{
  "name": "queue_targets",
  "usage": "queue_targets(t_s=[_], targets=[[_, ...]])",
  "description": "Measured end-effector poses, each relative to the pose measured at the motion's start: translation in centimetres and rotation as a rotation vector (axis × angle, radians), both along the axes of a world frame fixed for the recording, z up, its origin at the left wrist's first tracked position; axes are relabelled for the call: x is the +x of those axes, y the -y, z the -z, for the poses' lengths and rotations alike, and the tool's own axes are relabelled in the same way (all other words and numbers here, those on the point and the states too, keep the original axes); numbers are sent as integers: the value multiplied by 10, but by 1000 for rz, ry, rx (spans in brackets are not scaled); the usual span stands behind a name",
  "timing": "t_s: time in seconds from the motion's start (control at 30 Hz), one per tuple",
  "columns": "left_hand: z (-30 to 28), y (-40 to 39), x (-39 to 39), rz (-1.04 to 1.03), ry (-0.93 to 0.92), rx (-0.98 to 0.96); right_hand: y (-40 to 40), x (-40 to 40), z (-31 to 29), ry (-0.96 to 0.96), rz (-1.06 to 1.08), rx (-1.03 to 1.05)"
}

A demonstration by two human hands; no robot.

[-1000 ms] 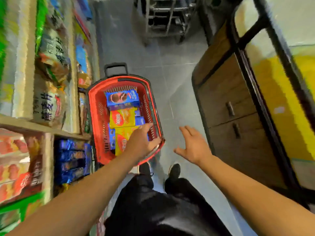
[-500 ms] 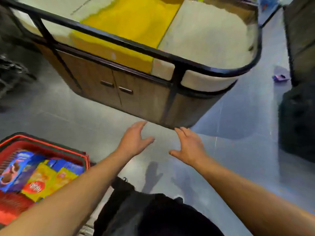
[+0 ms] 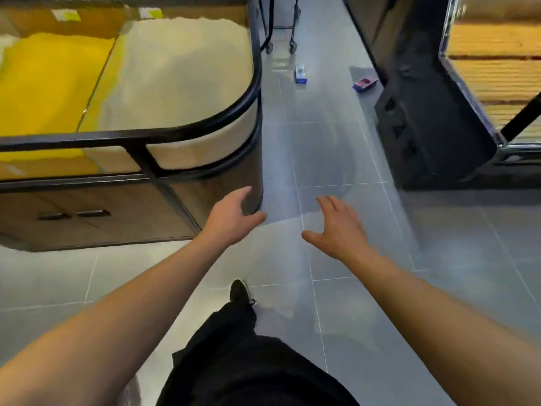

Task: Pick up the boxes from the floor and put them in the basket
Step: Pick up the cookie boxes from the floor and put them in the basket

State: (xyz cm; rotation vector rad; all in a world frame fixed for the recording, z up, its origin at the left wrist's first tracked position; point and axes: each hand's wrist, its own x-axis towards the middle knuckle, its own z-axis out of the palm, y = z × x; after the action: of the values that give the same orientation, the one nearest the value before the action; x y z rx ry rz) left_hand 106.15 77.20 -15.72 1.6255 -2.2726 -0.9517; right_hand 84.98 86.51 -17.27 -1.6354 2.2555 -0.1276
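Observation:
Two small boxes lie on the grey tiled floor far ahead down the aisle: a white and blue box [image 3: 300, 74] in the middle, and a blue and red box [image 3: 364, 83] to its right, beside a dark cabinet. My left hand [image 3: 232, 216] and my right hand [image 3: 336, 228] are stretched out in front of me at mid-height, fingers relaxed and spread, holding nothing. Both hands are well short of the boxes. The basket is out of view.
A wooden display counter with a black rail [image 3: 181, 128] fills the left side, its rounded corner close to my left hand. A dark cabinet [image 3: 424, 124] stands on the right. Trolley wheels [image 3: 281, 48] show at the aisle's far end. My foot [image 3: 238, 291] is below.
The view has swung right, away from the red basket, which has left the frame. The aisle with two boxes on the floor has come into view. Both hands stay empty.

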Motion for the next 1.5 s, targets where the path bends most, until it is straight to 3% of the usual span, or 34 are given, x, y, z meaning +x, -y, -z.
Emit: queue_targets(t_s=[0.23, 0.73, 1.17, 1.5], targets=[[-1, 74, -113, 76, 17, 13, 69, -108, -2, -13, 78, -17], [-20, 340, -365, 198, -8, 28, 292, -339, -2, 6, 212, -5], [4, 520, -577, -51, -43, 96, 516, -583, 9, 19, 71, 7], [44, 683, -655, -223, -65, 210, 711, -677, 34, 15, -81, 115]])
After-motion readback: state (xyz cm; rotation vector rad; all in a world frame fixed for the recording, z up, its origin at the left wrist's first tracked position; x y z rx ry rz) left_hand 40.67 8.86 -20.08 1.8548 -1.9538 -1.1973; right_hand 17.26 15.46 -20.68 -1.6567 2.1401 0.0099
